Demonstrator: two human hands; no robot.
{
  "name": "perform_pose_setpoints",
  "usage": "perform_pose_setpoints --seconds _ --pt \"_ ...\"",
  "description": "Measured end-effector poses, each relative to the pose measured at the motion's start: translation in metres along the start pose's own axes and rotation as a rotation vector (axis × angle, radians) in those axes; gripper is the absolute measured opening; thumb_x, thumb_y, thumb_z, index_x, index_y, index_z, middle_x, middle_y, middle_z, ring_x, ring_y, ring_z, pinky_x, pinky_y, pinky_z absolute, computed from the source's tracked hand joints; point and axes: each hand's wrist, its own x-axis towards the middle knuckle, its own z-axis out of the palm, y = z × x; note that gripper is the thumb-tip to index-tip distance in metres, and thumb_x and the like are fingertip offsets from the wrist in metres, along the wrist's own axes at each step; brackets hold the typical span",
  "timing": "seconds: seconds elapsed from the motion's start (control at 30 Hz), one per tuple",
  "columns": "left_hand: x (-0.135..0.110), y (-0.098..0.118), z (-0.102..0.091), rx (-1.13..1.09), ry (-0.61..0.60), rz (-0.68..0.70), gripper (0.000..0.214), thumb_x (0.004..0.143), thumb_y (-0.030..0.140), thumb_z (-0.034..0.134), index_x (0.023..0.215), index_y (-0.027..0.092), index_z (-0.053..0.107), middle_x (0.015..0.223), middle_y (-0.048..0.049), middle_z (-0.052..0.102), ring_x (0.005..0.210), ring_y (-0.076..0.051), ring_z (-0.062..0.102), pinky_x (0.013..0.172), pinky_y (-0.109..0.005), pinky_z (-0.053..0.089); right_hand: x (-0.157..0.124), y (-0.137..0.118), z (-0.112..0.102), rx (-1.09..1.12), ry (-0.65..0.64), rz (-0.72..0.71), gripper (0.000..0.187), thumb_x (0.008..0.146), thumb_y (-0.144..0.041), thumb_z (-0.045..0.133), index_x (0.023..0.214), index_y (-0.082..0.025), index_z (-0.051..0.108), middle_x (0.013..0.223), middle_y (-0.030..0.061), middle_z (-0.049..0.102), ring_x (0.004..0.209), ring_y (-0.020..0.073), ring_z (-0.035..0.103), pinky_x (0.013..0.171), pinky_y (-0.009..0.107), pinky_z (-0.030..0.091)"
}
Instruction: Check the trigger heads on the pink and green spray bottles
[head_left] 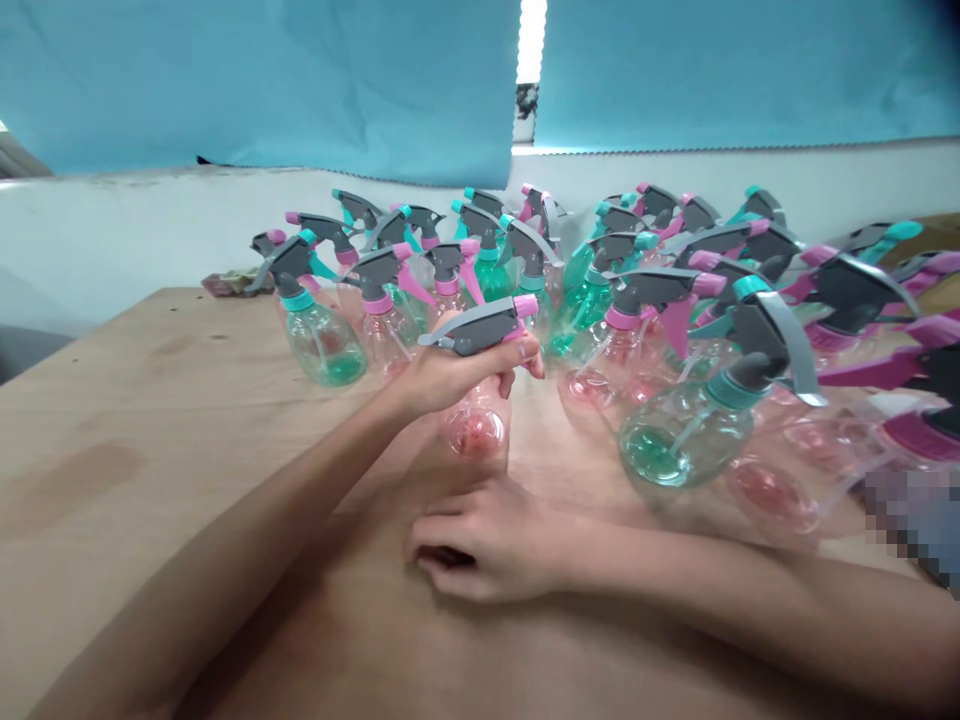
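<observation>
A clear spray bottle [478, 432] with a pink collar and a grey-and-pink trigger head stands in front of me, its base tinted red. My left hand [457, 378] is closed around it just below the head, with the fingers on the trigger side. The nozzle points right. My right hand [491, 545] rests on the wooden table [322, 620] nearer to me, its fingers curled loosely into a fist and nothing seen in them. Part of the held bottle's neck is hidden by my left hand.
Several spray bottles crowd the back and right, including a green-tinted one [686, 430] and another at left [322, 345]. A pale wall [150, 230] and blue sheets [262, 90] stand behind. A blurred-out flat object [919, 520] lies at right.
</observation>
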Motion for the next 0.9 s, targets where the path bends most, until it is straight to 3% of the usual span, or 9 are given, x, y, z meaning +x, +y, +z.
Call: perform_pose_setpoints --seconds 0.2,0.9 --pt "0.0010 -0.0002 0.0006 0.001 0.000 0.003 0.033 0.092 0.047 0.076 0.082 0.015 0.073 0.089 -0.0083 0.077 0.063 -0.012 0.061 0.062 -0.026 0.053 -0.0003 -0.0005 -0.0032 -0.012 -0.024 -0.001 0.014 0.096 -0.022 0.057 0.100 -0.019 0.070 0.090 0.0018 0.074 0.080 0.0154 0.064 0.069 0.029 0.045" --pt "0.0017 -0.0037 -0.0009 -0.023 -0.012 0.034 0.035 0.092 0.048 0.076 0.083 0.015 0.073 0.087 -0.0078 0.076 0.061 -0.012 0.062 0.059 -0.027 0.053 -0.0017 0.0002 -0.0011 0.019 0.001 -0.008 0.014 0.095 -0.021 0.057 0.100 -0.020 0.070 0.092 0.0015 0.074 0.079 0.0149 0.063 0.069 0.028 0.044"
